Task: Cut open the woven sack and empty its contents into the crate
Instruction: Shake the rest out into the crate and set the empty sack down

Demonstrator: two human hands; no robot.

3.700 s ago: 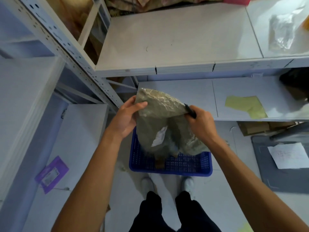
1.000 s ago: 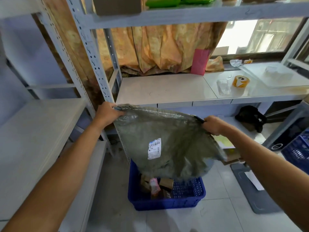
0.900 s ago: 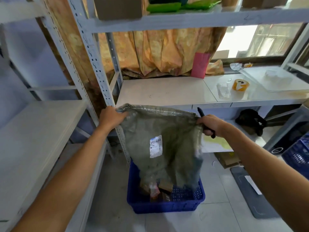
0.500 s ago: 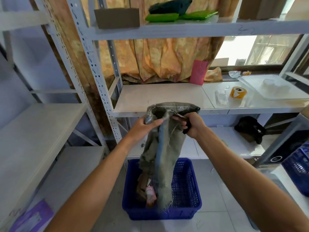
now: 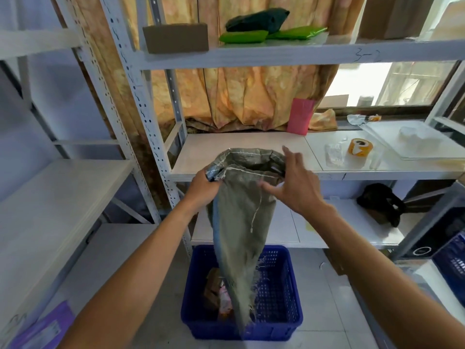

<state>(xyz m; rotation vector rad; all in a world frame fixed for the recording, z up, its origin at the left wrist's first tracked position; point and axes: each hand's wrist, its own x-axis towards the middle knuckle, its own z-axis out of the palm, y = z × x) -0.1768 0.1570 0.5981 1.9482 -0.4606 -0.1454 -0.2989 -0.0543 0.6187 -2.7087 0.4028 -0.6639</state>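
Observation:
The grey-green woven sack [image 5: 241, 222] hangs limp and folded narrow. Its frayed cut end dangles inside the blue plastic crate [image 5: 294, 285] on the floor. Small boxes and packets [image 5: 216, 293] lie in the crate's left half. My left hand [image 5: 203, 187] grips the sack's stitched top edge at its left corner. My right hand [image 5: 299, 190] is at the top's right side with its fingers spread, palm toward the cloth. A dark sliver shows beside that palm; I cannot tell what it is.
Metal shelving surrounds me, with an upright [image 5: 141, 109] just left of the sack. The middle shelf holds a tape roll [image 5: 361, 147] and a pink card [image 5: 300, 119]. A black bag [image 5: 380, 205] sits on the lower shelf. A second blue crate [image 5: 453, 260] stands at right.
I lifted the sack and shook its contents into the crate. My hands came together and folded the sack narrow. My right hand has since spread its fingers off the top edge.

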